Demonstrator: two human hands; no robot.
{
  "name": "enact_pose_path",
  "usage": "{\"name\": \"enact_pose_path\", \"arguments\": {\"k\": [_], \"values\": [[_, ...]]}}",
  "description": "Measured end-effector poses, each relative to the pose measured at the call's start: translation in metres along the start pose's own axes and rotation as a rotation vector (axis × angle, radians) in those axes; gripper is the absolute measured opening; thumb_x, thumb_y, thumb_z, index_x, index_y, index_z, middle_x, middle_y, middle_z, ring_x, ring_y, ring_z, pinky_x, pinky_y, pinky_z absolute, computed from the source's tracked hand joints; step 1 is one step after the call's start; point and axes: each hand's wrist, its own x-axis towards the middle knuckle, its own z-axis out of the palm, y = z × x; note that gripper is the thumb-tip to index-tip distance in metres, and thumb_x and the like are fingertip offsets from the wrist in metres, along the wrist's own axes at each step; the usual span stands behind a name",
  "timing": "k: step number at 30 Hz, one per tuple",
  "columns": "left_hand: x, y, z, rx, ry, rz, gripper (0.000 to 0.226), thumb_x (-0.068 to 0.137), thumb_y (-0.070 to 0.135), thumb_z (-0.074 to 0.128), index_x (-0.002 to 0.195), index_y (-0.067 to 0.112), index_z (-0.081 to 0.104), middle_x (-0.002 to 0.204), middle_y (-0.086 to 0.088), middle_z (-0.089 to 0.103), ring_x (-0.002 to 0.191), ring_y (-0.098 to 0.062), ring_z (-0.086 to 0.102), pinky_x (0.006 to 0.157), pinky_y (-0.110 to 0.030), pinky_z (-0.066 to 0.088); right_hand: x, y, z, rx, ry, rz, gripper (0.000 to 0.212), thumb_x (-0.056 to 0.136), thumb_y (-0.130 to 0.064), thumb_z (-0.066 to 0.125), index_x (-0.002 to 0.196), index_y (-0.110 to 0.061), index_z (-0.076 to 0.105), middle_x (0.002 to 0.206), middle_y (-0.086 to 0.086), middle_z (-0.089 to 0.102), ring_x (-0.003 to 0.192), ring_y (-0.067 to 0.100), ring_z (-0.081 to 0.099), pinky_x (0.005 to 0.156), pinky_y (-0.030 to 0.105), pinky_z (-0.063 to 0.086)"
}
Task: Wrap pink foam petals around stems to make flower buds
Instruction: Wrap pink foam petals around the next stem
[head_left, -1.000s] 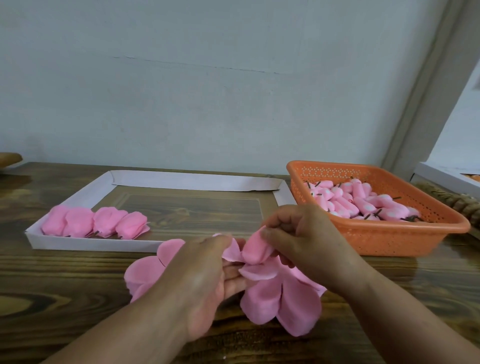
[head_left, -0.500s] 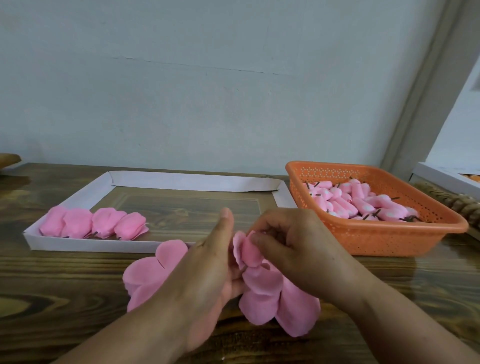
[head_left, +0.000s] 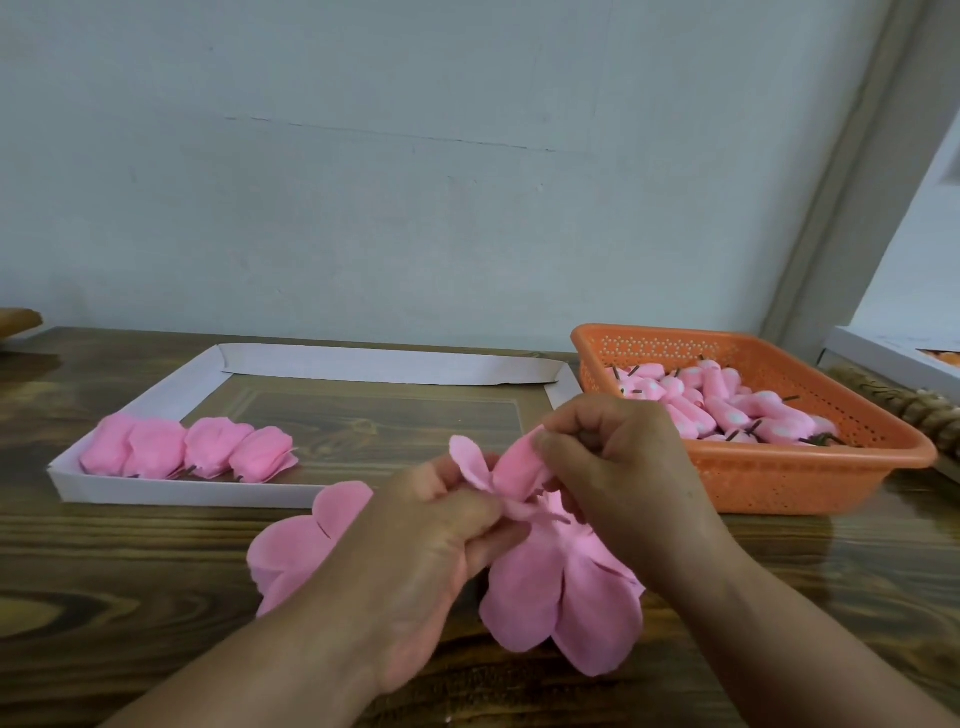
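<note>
Both hands work just in front of the white cardboard tray (head_left: 171, 492), low over the wooden counter (head_left: 104, 561). The left hand (head_left: 415, 561) has its fingers curled, pinching the gathered centre of a pink foam petal piece (head_left: 566, 597); this likely fixes the middle, so the lobes can be folded up one at a time. The right hand (head_left: 618, 467), on the basket side of the tray, has thumb and fingers closed round one raised petal, rolling it over what is probably the stem core, though the stem itself is hidden inside the grip. The remaining lobes hang loose toward the camera, thin, matte and soft-edged, rounded like spoon bowls with slits between them.

A second flat petal piece (head_left: 296, 551) lies on the counter just in front of the tray's near wall, partly under the left forearm, seemingly kept within easy reach as the next blank.

Inside the tray, against its near-left corner, four wrapped buds (head_left: 192, 452) sit in a row, plump and crinkled, with short dark stems poking toward the near wall; lining them up probably keeps the wraps from unrolling. To the right of the tray, touching or nearly touching it, an orange perforated plastic basket (head_left: 810, 483) holds a heap of pale pink cores on dark stems (head_left: 727, 410), smooth and capsule-shaped, the stock waiting for petals.
</note>
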Motion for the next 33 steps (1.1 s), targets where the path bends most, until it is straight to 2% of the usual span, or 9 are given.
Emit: {"name": "enact_pose_path", "arguments": {"k": [3, 5, 10, 12, 16, 20, 26, 29, 33], "values": [[-0.003, -0.004, 0.002, 0.155, 0.051, 0.046, 0.014, 0.082, 0.013, 0.065, 0.089, 0.004, 0.072, 0.098, -0.016, 0.073, 0.1, -0.027, 0.069, 0.09, -0.039, 0.055, -0.003, 0.001, 0.004, -0.054, 0.014, -0.034, 0.024, 0.083, 0.0, 0.057, 0.065, -0.014, 0.065, 0.058, -0.003, 0.064, 0.046, 0.007, 0.055, 0.042, 0.019, 0.045], [-0.005, -0.005, 0.002, 0.246, 0.059, 0.069, 0.036, 0.069, 0.031, 0.077, 0.092, 0.005, 0.072, 0.098, -0.016, 0.073, 0.099, -0.028, 0.069, 0.095, -0.049, 0.051, -0.005, 0.002, 0.008, -0.121, 0.014, -0.076, 0.021, 0.083, -0.002, 0.057, 0.067, -0.013, 0.065, 0.056, -0.011, 0.06, 0.048, 0.004, 0.054, 0.043, 0.016, 0.04], [-0.006, -0.005, 0.006, 0.287, 0.123, 0.091, 0.022, 0.078, 0.028, 0.066, 0.077, 0.007, 0.073, 0.091, -0.012, 0.074, 0.095, -0.025, 0.07, 0.094, -0.049, 0.05, -0.006, 0.003, 0.01, -0.17, 0.013, -0.119, 0.02, 0.084, -0.003, 0.057, 0.068, -0.01, 0.067, 0.048, -0.014, 0.053, 0.048, 0.0, 0.051, 0.043, 0.012, 0.035], [-0.003, -0.01, 0.006, 0.265, 0.204, 0.085, 0.026, 0.091, 0.02, 0.056, 0.073, 0.009, 0.071, 0.081, -0.012, 0.074, 0.086, -0.025, 0.072, 0.086, -0.047, 0.055, -0.006, 0.003, 0.011, -0.18, 0.007, -0.125, 0.021, 0.083, -0.003, 0.057, 0.066, -0.011, 0.067, 0.046, -0.014, 0.051, 0.048, 0.001, 0.051, 0.044, 0.013, 0.035], [-0.002, -0.008, 0.004, 0.279, 0.251, 0.107, 0.049, 0.099, 0.022, 0.044, 0.06, 0.031, 0.074, 0.065, 0.006, 0.073, 0.067, -0.012, 0.072, 0.059, -0.026, 0.057, -0.007, -0.001, 0.009, -0.227, -0.089, -0.145, 0.02, 0.083, -0.008, 0.058, 0.067, -0.014, 0.068, 0.053, -0.008, 0.057, 0.052, 0.006, 0.051, 0.045, 0.019, 0.038], [0.003, -0.007, -0.003, 0.367, 0.273, 0.076, 0.041, 0.099, 0.029, 0.043, 0.071, 0.029, 0.074, 0.078, -0.006, 0.075, 0.082, -0.022, 0.073, 0.083, -0.046, 0.057, -0.006, -0.007, 0.005, -0.349, -0.236, -0.195, 0.017, 0.087, -0.013, 0.056, 0.075, -0.013, 0.069, 0.06, -0.003, 0.058, 0.055, 0.008, 0.048, 0.05, 0.021, 0.038], [0.0, -0.007, 0.001, 0.394, 0.183, 0.076, 0.048, 0.102, 0.031, 0.036, 0.071, 0.025, 0.072, 0.077, -0.011, 0.073, 0.083, -0.025, 0.072, 0.087, -0.049, 0.055, -0.009, -0.012, 0.003, -0.387, -0.323, -0.242, 0.016, 0.088, -0.016, 0.055, 0.079, -0.01, 0.066, 0.067, 0.0, 0.06, 0.062, 0.014, 0.052, 0.062, 0.039, 0.045], [-0.001, -0.007, 0.0, 0.325, 0.146, 0.102, 0.055, 0.094, 0.049, 0.036, 0.072, 0.016, 0.074, 0.081, -0.017, 0.073, 0.086, -0.027, 0.072, 0.088, -0.047, 0.055, -0.009, -0.013, 0.004, -0.37, -0.329, -0.238, 0.013, 0.088, -0.016, 0.055, 0.079, -0.013, 0.065, 0.065, -0.007, 0.057, 0.06, 0.008, 0.049, 0.058, 0.031, 0.044], [-0.001, -0.003, 0.005, 0.317, 0.071, 0.09, 0.083, 0.055, 0.08, 0.031, 0.074, 0.013, 0.077, 0.083, -0.018, 0.074, 0.085, -0.025, 0.073, 0.08, -0.038, 0.055, -0.009, -0.011, 0.006, -0.352, -0.306, -0.226, 0.01, 0.088, -0.016, 0.058, 0.079, -0.016, 0.064, 0.057, -0.013, 0.05, 0.056, 0.002, 0.048, 0.052, 0.015, 0.033]]}}
